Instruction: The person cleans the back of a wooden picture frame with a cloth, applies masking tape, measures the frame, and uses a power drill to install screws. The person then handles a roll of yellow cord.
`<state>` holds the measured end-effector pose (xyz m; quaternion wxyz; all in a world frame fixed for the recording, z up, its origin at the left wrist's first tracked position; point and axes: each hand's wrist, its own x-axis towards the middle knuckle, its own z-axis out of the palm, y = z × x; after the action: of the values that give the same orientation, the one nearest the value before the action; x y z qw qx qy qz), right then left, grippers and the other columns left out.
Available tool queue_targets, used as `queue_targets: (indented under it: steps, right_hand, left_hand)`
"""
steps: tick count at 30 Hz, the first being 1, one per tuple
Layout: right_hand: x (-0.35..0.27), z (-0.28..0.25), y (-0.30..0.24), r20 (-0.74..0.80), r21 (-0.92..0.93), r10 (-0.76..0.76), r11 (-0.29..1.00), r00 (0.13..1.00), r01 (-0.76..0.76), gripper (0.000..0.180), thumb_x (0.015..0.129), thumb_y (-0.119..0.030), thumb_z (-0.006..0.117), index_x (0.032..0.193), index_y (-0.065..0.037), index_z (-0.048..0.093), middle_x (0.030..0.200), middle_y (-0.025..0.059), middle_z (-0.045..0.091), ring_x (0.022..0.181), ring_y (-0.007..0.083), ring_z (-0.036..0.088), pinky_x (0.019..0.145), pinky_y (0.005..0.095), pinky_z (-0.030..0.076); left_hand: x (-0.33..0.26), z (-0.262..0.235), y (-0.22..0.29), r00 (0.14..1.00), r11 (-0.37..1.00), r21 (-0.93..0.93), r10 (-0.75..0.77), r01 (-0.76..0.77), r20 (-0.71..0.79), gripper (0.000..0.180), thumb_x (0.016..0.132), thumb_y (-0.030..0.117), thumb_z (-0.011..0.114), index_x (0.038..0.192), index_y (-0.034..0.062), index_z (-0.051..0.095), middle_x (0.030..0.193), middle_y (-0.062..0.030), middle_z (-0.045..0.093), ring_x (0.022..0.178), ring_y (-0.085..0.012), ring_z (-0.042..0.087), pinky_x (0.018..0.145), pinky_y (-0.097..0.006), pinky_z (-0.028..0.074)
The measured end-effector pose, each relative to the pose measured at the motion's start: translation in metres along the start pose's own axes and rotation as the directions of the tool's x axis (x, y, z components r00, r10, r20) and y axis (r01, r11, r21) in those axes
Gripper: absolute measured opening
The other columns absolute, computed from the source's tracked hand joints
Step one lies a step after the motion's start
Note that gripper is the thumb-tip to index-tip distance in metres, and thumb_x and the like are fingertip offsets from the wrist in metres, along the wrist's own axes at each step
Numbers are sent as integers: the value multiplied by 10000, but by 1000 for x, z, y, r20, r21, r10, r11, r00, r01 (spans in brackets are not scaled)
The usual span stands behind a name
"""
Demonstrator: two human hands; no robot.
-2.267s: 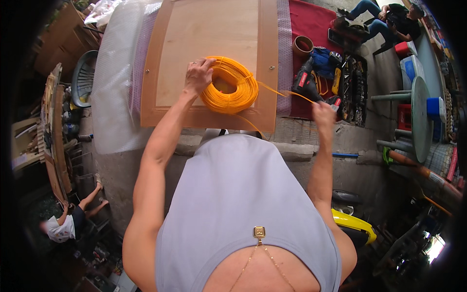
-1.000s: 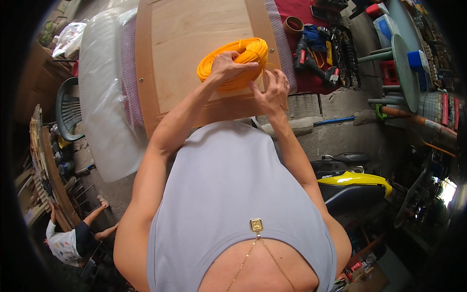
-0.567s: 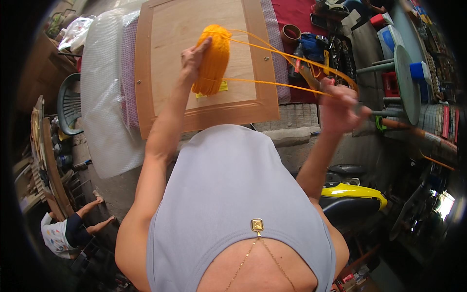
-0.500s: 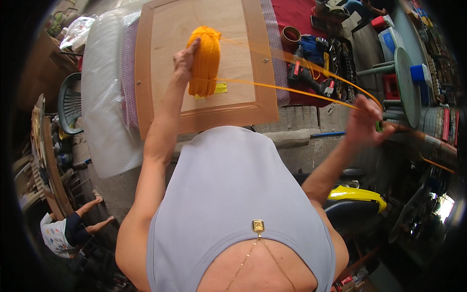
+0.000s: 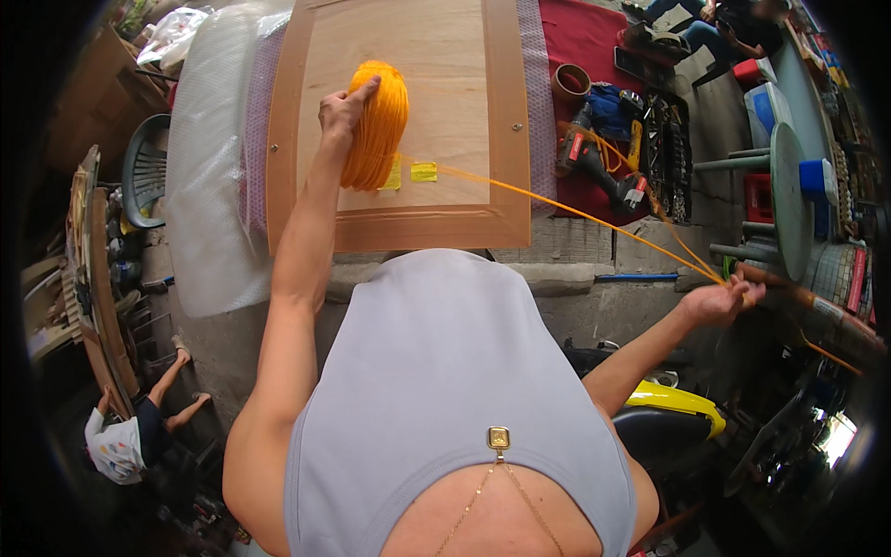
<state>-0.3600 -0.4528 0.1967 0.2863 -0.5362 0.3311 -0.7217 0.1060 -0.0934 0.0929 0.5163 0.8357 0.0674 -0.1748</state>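
My left hand [image 5: 343, 113] is closed on the side of a thick bundle of orange rope [image 5: 382, 130], its thumb laid across the upper part. The bundle is tilted over a pale plywood panel [image 5: 445, 102] edged with brown tape. A taut strand of the rope [image 5: 594, 219] runs from the bundle's lower part to my right hand [image 5: 722, 303], far out at the right. There my fingers pinch the strand, and a second, slacker length leads from them back toward the tools. Small yellow labels [image 5: 423, 172] sit on the panel beside the bundle.
Bubble wrap [image 5: 213, 167] drapes the left side. On a red cloth [image 5: 580, 37] to the right lie a cordless drill [image 5: 603, 172], a tape roll [image 5: 571, 82] and other tools. A green round stool [image 5: 791, 200] stands beyond. One person [image 5: 121, 450] is at lower left, another [image 5: 742, 32] upper right.
My right hand has moved outward and down, drawing the rope strand longer and steeper. My left hand keeps hold of the bundle, which has tilted and shifted slightly left.
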Motion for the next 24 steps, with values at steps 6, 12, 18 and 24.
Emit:
queue_targets:
  steps: [6, 12, 18, 24]
  right_hand:
    - [4, -123, 67, -271, 290, 645, 763, 715, -578, 343, 946, -342, 487, 806, -57, 617, 873, 115, 656, 799, 212, 620, 718, 345, 479]
    - [-108, -75, 78, 155, -958, 919, 50, 363, 283, 414, 832, -418, 648, 776, -9, 681, 809, 148, 680, 737, 270, 644, 684, 388, 497]
    - [-237, 131, -25, 898, -61, -108, 929, 426, 365, 337, 837, -293, 673, 1092, -74, 651, 1093, 177, 635, 1025, 346, 608, 897, 357, 471]
    - [-306, 207, -14, 973, -130, 128, 992, -191, 2, 244, 879, -274, 639, 930, -45, 704, 797, 151, 652, 754, 267, 636, 681, 380, 471]
  left_hand:
    - [13, -5, 9, 994, 913, -397, -69, 96, 81, 607, 690, 430, 830, 980, -74, 652, 939, -140, 671, 771, -209, 660, 715, -322, 543]
    - [16, -35, -13, 974, 918, -378, -36, 120, 222, 735, 684, 386, 845, 1149, -93, 538, 1038, -160, 640, 896, -221, 654, 785, -335, 546]
    - [-26, -32, -17, 945, 961, -250, 183, -114, 272, 926, 631, 343, 879, 1313, -32, 376, 1166, -155, 578, 1057, -227, 599, 884, -325, 510]
    - [-29, -16, -18, 936, 973, -183, 191, -140, 297, 941, 614, 312, 871, 1356, 3, 381, 1184, -184, 578, 1067, -244, 605, 879, -342, 528]
